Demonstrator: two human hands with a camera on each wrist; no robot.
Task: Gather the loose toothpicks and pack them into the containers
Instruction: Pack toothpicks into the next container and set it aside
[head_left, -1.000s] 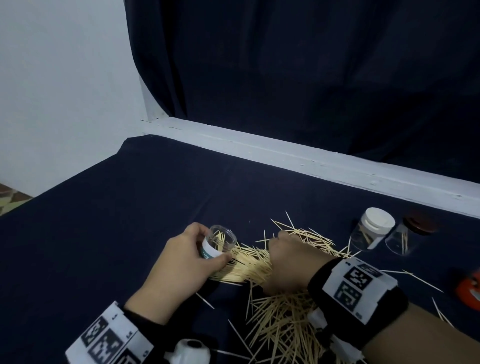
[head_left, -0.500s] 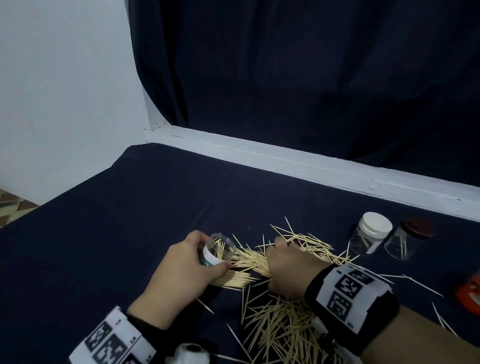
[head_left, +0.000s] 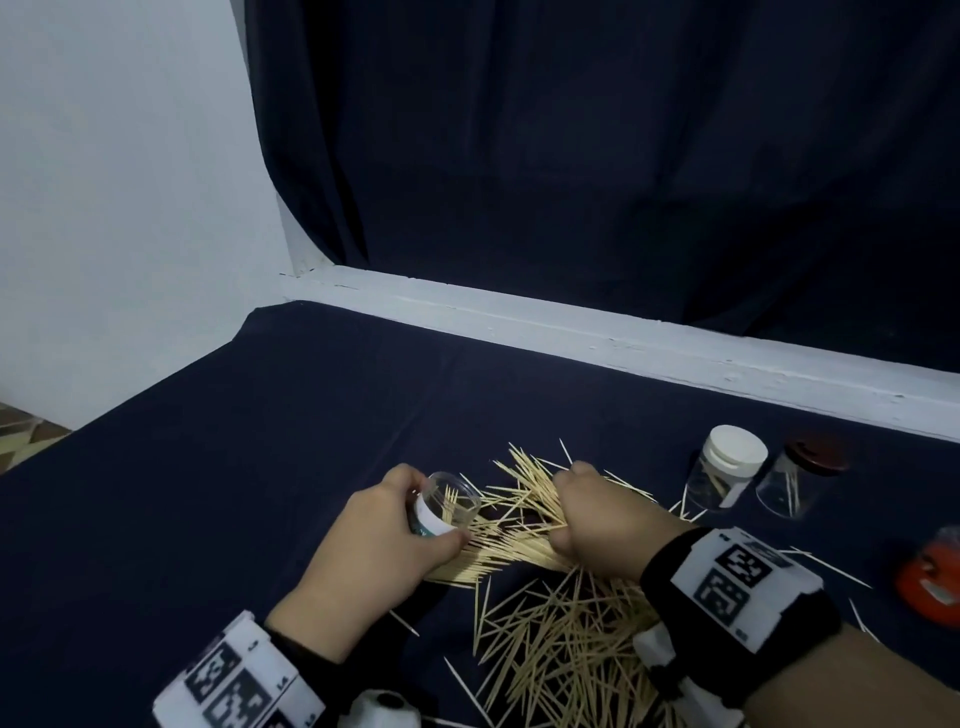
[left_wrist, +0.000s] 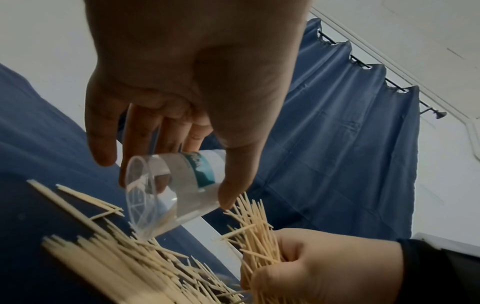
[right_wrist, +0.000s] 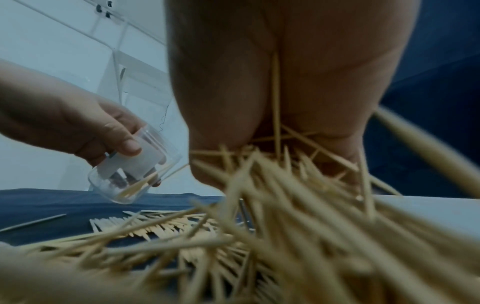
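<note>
A heap of loose toothpicks (head_left: 561, 639) lies on the dark blue cloth in front of me. My left hand (head_left: 384, 540) grips a small clear container (head_left: 445, 503) with a white and teal label, tilted with its open mouth toward the pile; a few toothpicks are inside. In the left wrist view the container (left_wrist: 168, 189) sits between thumb and fingers. My right hand (head_left: 597, 514) is curled round a bundle of toothpicks (left_wrist: 255, 230) just right of the container. The right wrist view shows the bundle (right_wrist: 285, 185) fanning out below the palm, with the container (right_wrist: 135, 170) to its left.
Two more clear containers stand at the right: one with a white lid (head_left: 727, 470) and one with a dark red lid (head_left: 802, 475). An orange object (head_left: 932, 574) sits at the right edge. A white ledge (head_left: 623, 338) and dark curtain back the table.
The right hand has closed tighter on its bundle and lifted it slightly toward the container. The left hand keeps the container tilted in about the same place.
</note>
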